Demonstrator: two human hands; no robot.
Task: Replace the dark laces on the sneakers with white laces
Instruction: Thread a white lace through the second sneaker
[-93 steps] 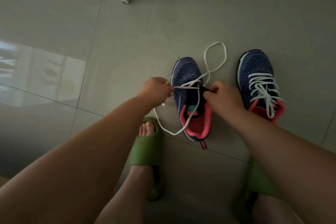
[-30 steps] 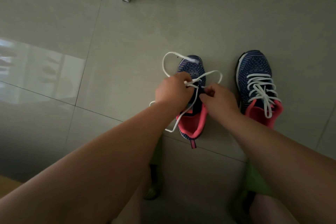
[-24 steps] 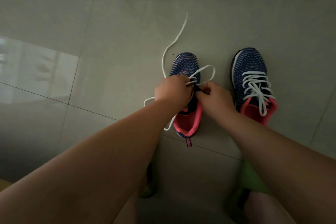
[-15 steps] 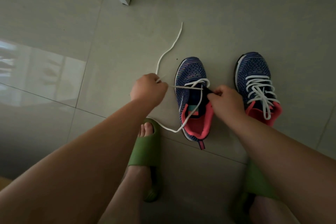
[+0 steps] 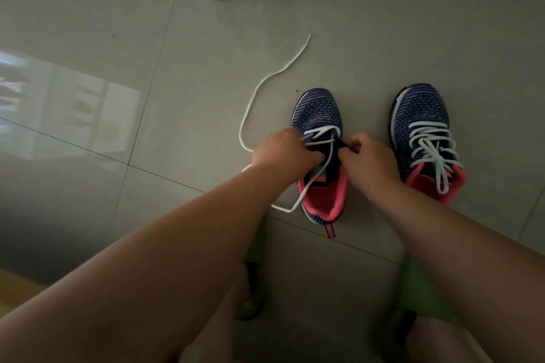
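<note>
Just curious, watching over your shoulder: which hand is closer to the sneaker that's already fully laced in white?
The right hand. It sits just beside the laced sneaker, between the pair, pinching the other sneaker's tongue. The left hand is farther, on that sneaker's far side.

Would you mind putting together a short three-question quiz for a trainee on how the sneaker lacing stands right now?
1. True or false: the right sneaker already has white lace criss-crossed through its eyelets.
2. Which sneaker are the left hand and right hand working at? A) the left sneaker B) the right sneaker C) neither
3. Fill in: the free end of the white lace trails across the ____.

Key
1. True.
2. A; both hands sit at its lace area.
3. Floor; it runs up and away to the left of the left sneaker.
</note>
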